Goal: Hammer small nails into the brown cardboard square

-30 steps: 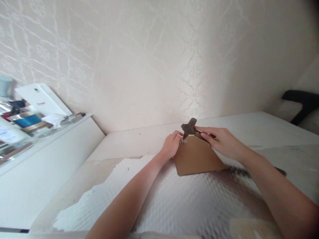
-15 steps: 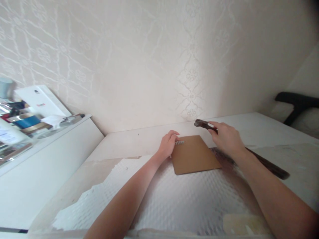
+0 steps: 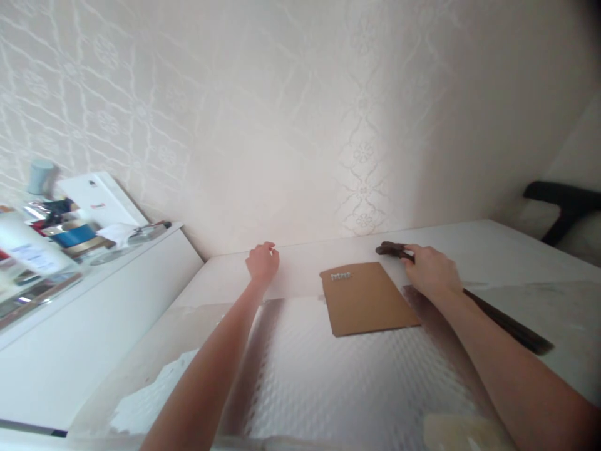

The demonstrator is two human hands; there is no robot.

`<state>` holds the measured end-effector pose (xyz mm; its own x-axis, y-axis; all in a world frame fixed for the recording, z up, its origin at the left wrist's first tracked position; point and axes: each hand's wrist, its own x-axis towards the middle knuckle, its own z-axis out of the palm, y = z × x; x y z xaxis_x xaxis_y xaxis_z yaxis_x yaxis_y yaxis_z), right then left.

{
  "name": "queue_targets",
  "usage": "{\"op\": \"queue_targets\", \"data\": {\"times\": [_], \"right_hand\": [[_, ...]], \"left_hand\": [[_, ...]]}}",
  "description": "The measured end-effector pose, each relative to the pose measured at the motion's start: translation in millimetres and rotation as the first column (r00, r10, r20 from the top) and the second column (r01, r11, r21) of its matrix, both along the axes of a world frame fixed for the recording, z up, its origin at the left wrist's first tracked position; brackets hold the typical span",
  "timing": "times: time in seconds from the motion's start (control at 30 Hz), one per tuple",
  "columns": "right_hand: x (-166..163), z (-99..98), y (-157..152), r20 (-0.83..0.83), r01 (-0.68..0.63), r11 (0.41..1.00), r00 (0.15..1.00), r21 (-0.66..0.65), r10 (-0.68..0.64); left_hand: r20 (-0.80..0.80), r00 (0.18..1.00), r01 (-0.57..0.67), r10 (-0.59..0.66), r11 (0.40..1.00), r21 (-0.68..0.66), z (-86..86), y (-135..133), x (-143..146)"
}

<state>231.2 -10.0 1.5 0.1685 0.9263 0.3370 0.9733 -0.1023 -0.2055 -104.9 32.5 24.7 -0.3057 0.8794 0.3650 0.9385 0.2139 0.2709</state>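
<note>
A brown cardboard sheet (image 3: 370, 304) lies on bubble wrap (image 3: 323, 382) on a white table (image 3: 507, 241). A small cluster of silvery nails (image 3: 340, 275) rests on its far left corner. My right hand (image 3: 429, 270) is closed over a dark hammer (image 3: 390, 249) lying flat just right of the cardboard, head toward the wall, handle running back under my forearm. My left hand (image 3: 263, 263) hovers left of the cardboard near the wall. Its fingers are curled in, and what they hold, if anything, is hidden.
A patterned wall (image 3: 300, 125) stands right behind the table. A white cabinet (image 3: 94, 294) at the left carries bottles, a blue tin and a white box (image 3: 96, 200). A black chair part (image 3: 563, 200) shows at the far right.
The hammer came down from above the nails and now lies flat on the table. My left hand left the nails and moved left toward the wall. The view shifted slightly.
</note>
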Motion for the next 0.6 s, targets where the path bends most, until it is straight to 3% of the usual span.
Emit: {"op": "queue_targets", "data": {"times": [0.2, 0.6], "right_hand": [[-2.1, 1.3, -0.4, 0.015, -0.005, 1.000, 1.000, -0.028, 0.005], [-5.8, 4.0, -1.2, 0.009, 0.014, 0.997, 1.000, -0.076, -0.013]], "left_hand": [[-0.041, 0.994, -0.110, 0.104, 0.972, -0.209, 13.3, 11.8, -36.7], [0.049, 0.976, -0.186, 0.212, 0.930, -0.318, 1.4, 23.3, -34.6]]}}
